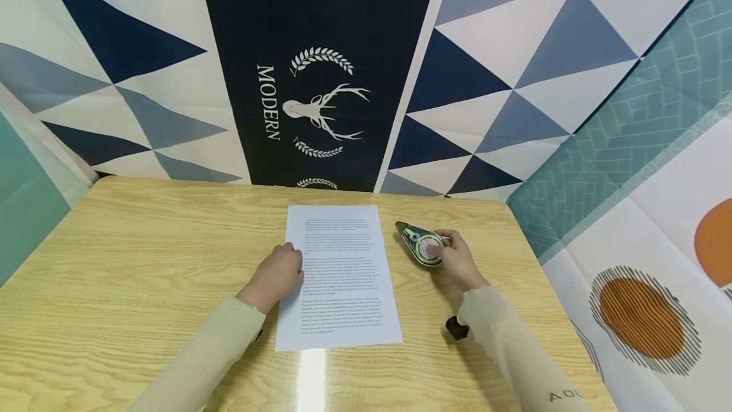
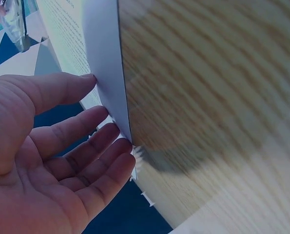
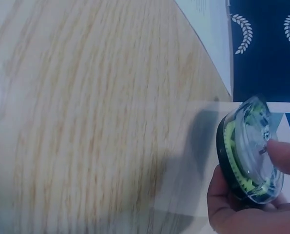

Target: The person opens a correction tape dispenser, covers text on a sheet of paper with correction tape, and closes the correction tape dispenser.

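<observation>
right hand (image 1: 460, 263) grips correction tape (image 1: 420, 244), relaxed left hand (image 1: 277, 276) touches printed sheet (image 1: 343, 278), and backdrop (image 1: 337, 24) reads "modern"

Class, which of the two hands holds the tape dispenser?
The right hand: it grips the tape dispenser, whereas the left hand is at the paper's left edge.

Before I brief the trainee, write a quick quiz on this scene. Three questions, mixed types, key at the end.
1. Which hand holds the tape dispenser?
2. True or false: the sheet of paper is blank.
3. In the head view, at which edge of the sheet of paper is the left hand?
A) top
B) left
C) right

Key:
1. The right hand.
2. False: it carries lines of printed text.
3. B
</observation>
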`<state>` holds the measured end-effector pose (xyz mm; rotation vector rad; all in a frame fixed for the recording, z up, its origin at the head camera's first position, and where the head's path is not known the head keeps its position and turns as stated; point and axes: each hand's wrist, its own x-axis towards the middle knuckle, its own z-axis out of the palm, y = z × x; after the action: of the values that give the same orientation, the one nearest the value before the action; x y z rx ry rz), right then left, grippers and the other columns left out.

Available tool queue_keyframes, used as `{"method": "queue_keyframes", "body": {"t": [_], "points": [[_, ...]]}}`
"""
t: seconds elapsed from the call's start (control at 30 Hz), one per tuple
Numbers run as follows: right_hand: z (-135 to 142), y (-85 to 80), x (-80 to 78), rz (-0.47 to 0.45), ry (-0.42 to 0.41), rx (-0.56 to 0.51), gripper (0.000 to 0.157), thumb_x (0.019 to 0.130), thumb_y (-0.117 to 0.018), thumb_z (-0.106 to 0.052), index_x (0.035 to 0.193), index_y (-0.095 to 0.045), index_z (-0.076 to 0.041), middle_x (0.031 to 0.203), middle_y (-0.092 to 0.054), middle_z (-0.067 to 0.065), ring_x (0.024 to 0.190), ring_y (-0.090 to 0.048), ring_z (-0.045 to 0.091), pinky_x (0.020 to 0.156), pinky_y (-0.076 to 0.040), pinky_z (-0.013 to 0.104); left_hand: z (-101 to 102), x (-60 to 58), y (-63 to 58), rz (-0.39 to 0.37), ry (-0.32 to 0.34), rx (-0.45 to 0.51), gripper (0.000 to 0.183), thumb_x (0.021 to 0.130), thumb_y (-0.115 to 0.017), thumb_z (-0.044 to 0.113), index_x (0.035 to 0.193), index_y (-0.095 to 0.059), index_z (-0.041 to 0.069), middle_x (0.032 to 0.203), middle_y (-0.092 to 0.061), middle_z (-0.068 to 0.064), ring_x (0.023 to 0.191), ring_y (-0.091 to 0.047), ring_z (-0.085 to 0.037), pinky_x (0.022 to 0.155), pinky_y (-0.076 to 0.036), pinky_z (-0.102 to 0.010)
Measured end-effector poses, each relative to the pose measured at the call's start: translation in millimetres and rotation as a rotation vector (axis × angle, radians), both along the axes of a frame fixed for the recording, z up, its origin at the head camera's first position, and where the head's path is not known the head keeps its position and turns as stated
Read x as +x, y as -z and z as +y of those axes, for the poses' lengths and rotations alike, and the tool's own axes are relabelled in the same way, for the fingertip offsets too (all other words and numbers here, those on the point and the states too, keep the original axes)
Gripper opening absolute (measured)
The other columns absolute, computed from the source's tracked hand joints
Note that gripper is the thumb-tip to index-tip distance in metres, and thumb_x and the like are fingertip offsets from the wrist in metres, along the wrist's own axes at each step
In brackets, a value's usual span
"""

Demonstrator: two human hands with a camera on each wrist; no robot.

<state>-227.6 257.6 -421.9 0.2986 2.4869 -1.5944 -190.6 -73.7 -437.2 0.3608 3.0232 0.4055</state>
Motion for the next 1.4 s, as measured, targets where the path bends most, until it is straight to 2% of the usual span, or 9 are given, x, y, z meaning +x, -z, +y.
{"method": "queue_keyframes", "body": {"t": [0.17,0.5,0.87,1.1,1.4], "points": [[-2,-2.3,2.4,0.047,-0.057,-0.044,0.048,0.093,-0.052,-0.009,0.136,-0.033,-0.001,0.130,-0.043,0.019,0.109,-0.047,0.021,0.081,-0.043,0.019,0,0.6,-0.5,-0.002,0.001,0.000,0.016,0.085,-0.061,0.008,0.091,-0.066,-0.006,0.079,-0.054,-0.009,0.068,-0.045,-0.019,0.062,-0.042,-0.030],[-11,-9.5,9.5,0.085,-0.188,-0.123,0.048,0.087,-0.056,-0.002,0.131,-0.038,0.002,0.128,-0.048,0.022,0.096,-0.051,0.008,0.079,-0.046,0.020,0,0.7,-1.4,-0.014,0.000,-0.002,0.017,0.086,-0.060,0.008,0.095,-0.066,-0.004,0.080,-0.055,-0.009,0.070,-0.047,-0.019,0.062,-0.044,-0.031],[-20,-12.6,12.5,0.080,-0.250,-0.162,0.047,0.085,-0.057,0.000,0.129,-0.039,0.002,0.128,-0.049,0.022,0.097,-0.052,0.012,0.078,-0.047,0.022,-2,2.7,-4.1,0.001,0.012,0.006,0.018,0.086,-0.061,0.013,0.092,-0.066,-0.003,0.076,-0.052,-0.008,0.068,-0.045,-0.019,0.059,-0.041,-0.030],[-27,-13.3,12.2,0.091,-0.268,-0.136,0.046,0.085,-0.057,-0.001,0.128,-0.041,0.002,0.132,-0.048,0.022,0.111,-0.049,0.023,0.082,-0.044,0.020,-4,2.0,-7.0,0.014,0.002,0.026,0.018,0.085,-0.061,0.015,0.091,-0.065,-0.002,0.075,-0.052,-0.007,0.069,-0.045,-0.019,0.061,-0.041,-0.032],[-38,-12.2,11.7,0.089,-0.308,-0.145,0.046,0.083,-0.058,0.002,0.127,-0.043,0.003,0.131,-0.049,0.022,0.109,-0.050,0.022,0.082,-0.045,0.021,-8,2.8,-7.6,-0.011,-0.028,0.118,0.025,0.084,-0.060,0.016,0.100,-0.066,-0.003,0.086,-0.059,-0.009,0.075,-0.051,-0.020,0.069,-0.047,-0.035]]}}
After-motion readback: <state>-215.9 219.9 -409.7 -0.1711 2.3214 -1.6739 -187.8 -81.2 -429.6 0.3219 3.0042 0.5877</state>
